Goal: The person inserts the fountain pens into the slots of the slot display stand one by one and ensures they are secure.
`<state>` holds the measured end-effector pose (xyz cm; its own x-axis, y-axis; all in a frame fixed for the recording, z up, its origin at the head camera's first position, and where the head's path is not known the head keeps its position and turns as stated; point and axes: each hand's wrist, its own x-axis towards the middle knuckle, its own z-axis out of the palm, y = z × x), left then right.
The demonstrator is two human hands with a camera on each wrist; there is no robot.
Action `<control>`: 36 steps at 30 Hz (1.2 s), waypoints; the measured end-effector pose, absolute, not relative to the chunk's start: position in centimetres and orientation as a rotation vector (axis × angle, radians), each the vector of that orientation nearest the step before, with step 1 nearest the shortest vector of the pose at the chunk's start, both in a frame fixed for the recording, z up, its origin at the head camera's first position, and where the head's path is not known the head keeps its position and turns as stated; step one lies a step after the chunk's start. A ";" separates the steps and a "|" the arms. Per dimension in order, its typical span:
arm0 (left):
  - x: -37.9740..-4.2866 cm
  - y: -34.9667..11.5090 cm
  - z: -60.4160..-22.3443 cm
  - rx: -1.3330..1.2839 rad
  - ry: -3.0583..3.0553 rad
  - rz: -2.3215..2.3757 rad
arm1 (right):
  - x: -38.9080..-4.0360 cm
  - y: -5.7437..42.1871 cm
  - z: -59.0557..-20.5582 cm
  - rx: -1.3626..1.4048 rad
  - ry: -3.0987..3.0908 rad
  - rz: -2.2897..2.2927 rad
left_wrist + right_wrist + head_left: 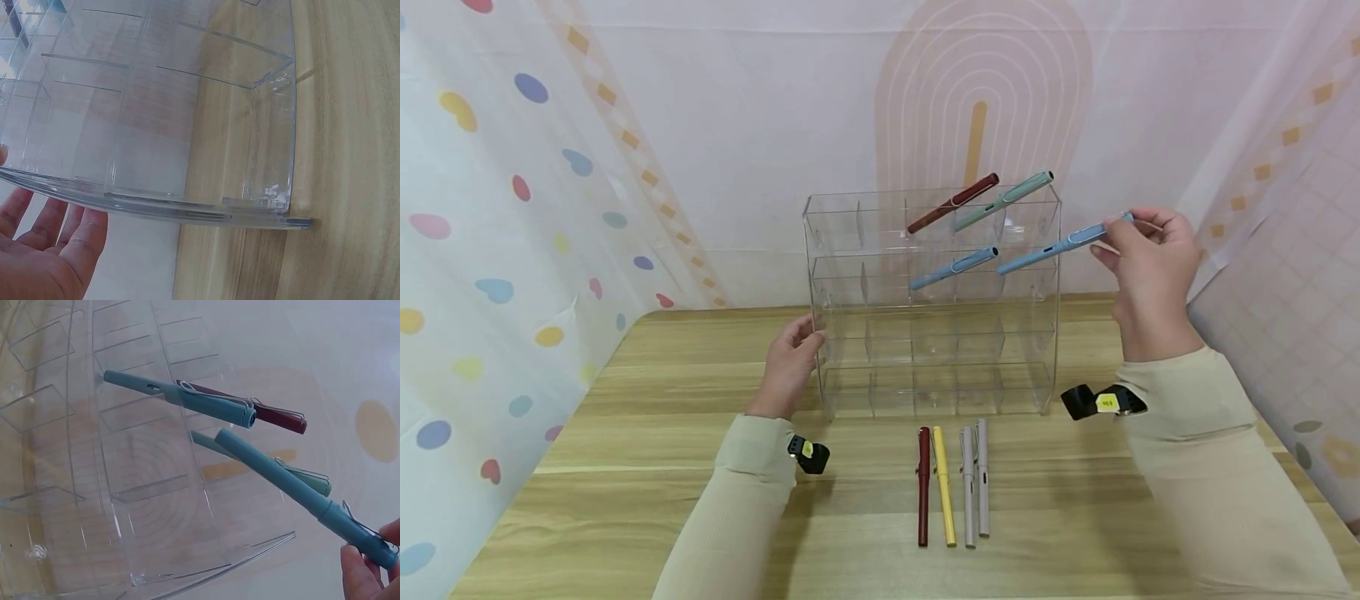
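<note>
A clear acrylic pen rack (pixel 934 354) with tiers of compartments stands upright on the table. My left hand (pixel 790 367) holds its left side panel, fingers behind and thumb in front; the left wrist view shows the fingers (pixel 87 240) against the panel's edge. By its capped end my right hand (pixel 1157 267) pinches a light blue pen (pixel 1063 244), whose other end points at the second tier's right part. Leaning in the rack are a dark red pen (pixel 953 202), a mint green pen (pixel 1004 201) and another blue pen (pixel 181 400).
In front of the rack, a dark red pen (pixel 923 487), a yellow pen (pixel 944 487) and two grey pens (pixel 969 487) lie side by side on the wooden table (pixel 662 433). Patterned cloth (pixel 760 108) hangs behind and at both sides.
</note>
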<state>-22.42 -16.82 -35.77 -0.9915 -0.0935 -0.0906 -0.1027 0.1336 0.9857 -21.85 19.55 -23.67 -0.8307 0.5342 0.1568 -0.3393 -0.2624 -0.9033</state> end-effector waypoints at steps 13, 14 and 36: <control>-22.4 -16.8 -35.8 -0.192 2.367 2.060 | -23.6 17.9 -24.2 -0.332 -1.435 2.063; -22.4 -16.8 -35.8 -0.194 2.367 2.061 | -23.7 17.8 -24.3 -0.335 -1.443 2.061; -22.5 -16.9 -36.0 -0.189 2.372 2.055 | -24.7 14.9 -26.9 -0.308 -1.546 2.009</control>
<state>-22.51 -16.91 -35.97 -0.9927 -0.0923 -0.0771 -0.0894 0.1381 0.9864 -24.74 14.86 -26.92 -0.8052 0.5704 0.1619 -0.3027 -0.1606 -0.9395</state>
